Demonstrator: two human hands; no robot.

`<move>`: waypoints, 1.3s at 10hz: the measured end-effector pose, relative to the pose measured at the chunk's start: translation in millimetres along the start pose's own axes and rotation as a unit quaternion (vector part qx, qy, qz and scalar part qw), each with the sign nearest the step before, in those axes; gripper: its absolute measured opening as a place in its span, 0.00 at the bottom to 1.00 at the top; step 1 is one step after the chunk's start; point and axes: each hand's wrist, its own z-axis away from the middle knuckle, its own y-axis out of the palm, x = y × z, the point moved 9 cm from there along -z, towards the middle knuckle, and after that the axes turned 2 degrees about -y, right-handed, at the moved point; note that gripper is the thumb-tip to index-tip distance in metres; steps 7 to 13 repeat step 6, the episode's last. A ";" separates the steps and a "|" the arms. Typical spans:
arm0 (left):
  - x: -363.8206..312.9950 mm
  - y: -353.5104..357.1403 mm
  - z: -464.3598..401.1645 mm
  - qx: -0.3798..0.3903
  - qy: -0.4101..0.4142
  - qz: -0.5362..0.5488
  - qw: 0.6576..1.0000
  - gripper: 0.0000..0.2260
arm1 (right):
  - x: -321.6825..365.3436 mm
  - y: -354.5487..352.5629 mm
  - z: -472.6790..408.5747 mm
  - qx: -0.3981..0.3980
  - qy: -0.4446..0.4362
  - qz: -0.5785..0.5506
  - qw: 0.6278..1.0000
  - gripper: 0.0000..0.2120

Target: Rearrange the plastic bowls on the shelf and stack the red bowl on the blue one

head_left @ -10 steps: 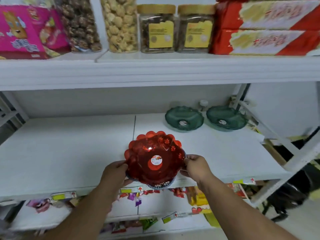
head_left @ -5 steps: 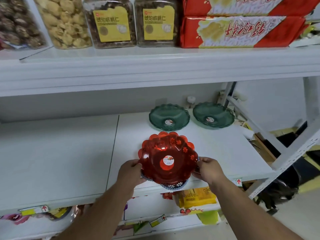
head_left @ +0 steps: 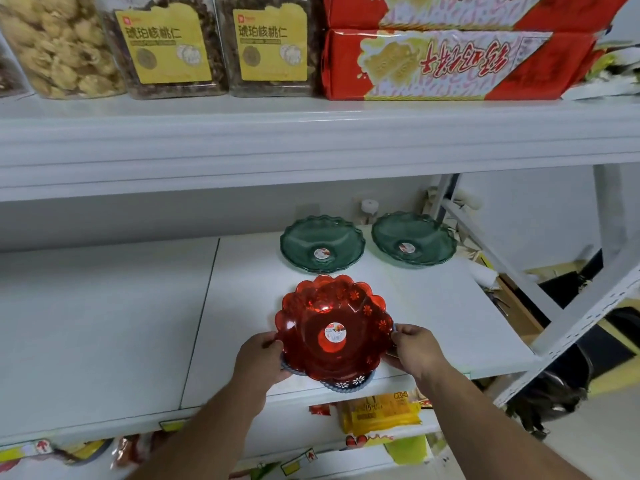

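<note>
The red bowl (head_left: pixel 334 329) sits on the blue bowl (head_left: pixel 348 383) near the shelf (head_left: pixel 450 313) front edge, as before. The left hand (head_left: pixel 259 358) and right hand (head_left: pixel 417 348) still pinch the stack's rim. The stack has slid a little deeper, so stacking looks done.

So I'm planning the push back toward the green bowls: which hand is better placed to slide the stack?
Neither clearly: left hand and right hand grip opposite rims of the red bowl, nested on the blue bowl. Probably use both.
</note>
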 end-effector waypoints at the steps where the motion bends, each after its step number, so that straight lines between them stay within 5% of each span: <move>1: 4.5 3.7 -0.2 -0.006 -0.003 0.001 1.000 0.11 | -6.6 -2.1 -8.1 0.007 0.009 0.003 1.000 0.13; 4: 7.8 10.3 0.3 -0.006 0.023 0.011 1.000 0.13 | -19.1 -7.3 -21.0 0.036 0.026 -0.043 0.998 0.13; 5: 9.8 11.5 7.5 -0.007 0.006 0.020 1.000 0.09 | -10.8 -19.3 -15.3 0.035 0.026 -0.015 0.999 0.13; 6: 10.6 4.5 8.9 -0.039 0.014 -0.047 0.998 0.17 | 3.3 -40.7 -11.4 0.020 -0.004 0.058 0.998 0.18; 13: 10.6 4.5 8.9 -0.039 0.014 -0.047 0.998 0.17 | 3.3 -40.7 -11.4 0.020 -0.004 0.058 0.998 0.18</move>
